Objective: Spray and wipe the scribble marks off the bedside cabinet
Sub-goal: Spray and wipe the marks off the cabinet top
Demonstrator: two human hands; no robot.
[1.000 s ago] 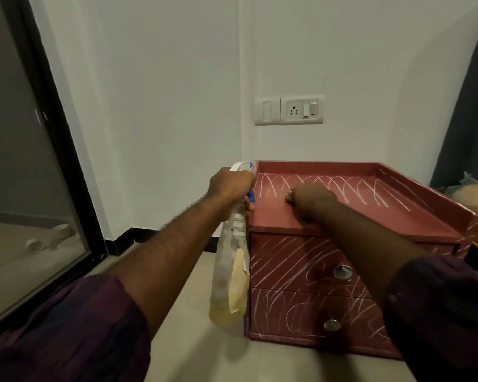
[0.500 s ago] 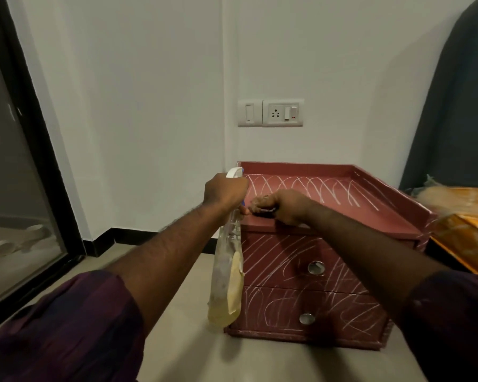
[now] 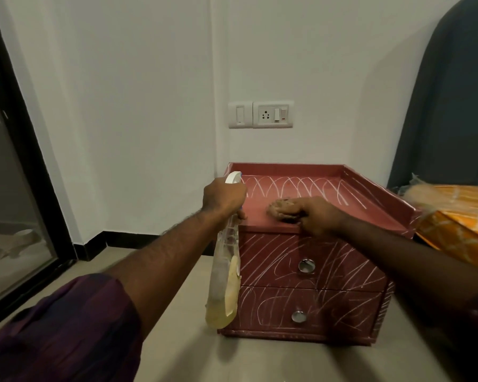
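A low red bedside cabinet with two drawers stands on the floor against the wall. White scribble marks cover its drawer fronts, its right side and the back half of its top. My left hand grips the neck of a clear spray bottle with yellowish liquid, hanging beside the cabinet's left front corner. My right hand holds a crumpled brownish cloth against the front part of the top, where few marks show.
A white wall with a switch and socket plate rises behind the cabinet. An orange patterned bed cover and a dark headboard lie to the right. A glass door with a black frame stands at the left. Beige floor in front.
My right hand has slid with the cloth from the top's front left corner toward the middle. The view has shifted, and the cabinet now sits further right and lower.
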